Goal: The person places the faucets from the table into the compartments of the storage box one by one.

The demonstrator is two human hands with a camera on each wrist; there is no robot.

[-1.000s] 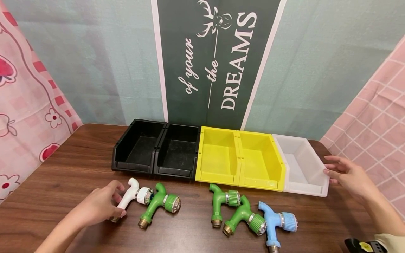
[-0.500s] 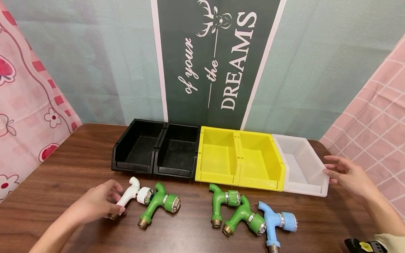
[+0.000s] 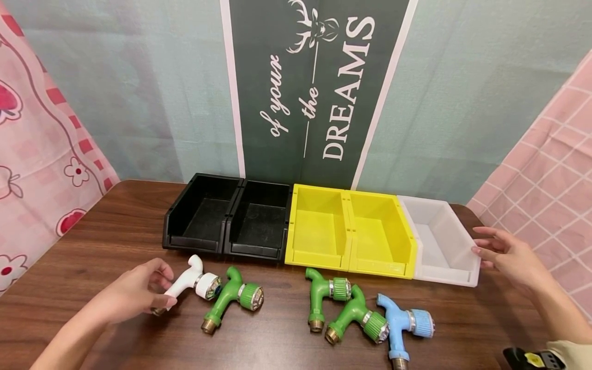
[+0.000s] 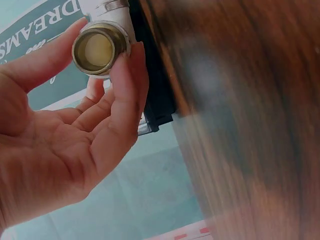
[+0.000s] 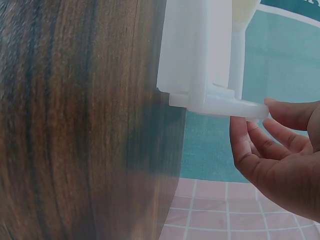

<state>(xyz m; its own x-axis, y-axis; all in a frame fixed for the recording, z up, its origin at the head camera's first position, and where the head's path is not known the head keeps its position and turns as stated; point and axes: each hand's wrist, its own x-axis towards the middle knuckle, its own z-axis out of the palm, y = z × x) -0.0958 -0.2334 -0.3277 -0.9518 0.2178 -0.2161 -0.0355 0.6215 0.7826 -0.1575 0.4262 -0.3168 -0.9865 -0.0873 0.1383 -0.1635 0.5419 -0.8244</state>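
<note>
My left hand (image 3: 131,294) pinches a white faucet (image 3: 187,280) near its threaded end, between thumb and fingers. The left wrist view looks into its open brass inlet (image 4: 98,51). Just right of it lies a green faucet (image 3: 226,298) with a green knob. Farther right rest two more green faucets, one upright in view (image 3: 316,303) and one slanted (image 3: 353,314), beside a light blue faucet (image 3: 398,326). At the far right my right hand (image 3: 513,259) holds the side rim of a white bin (image 5: 220,102), thumb on the edge and fingers against its outer side.
Two black bins (image 3: 196,242), two yellow bins (image 3: 319,258) and the white bin form a row across the back of the wooden table (image 3: 259,349). A printed cloth (image 3: 194,103) hangs behind. Pink patterned cloths stand at left and right.
The left hand has shifted slightly left and up with the white faucet, whose knob has turned to show more of its end. The right hand and the bins keep their places.
</note>
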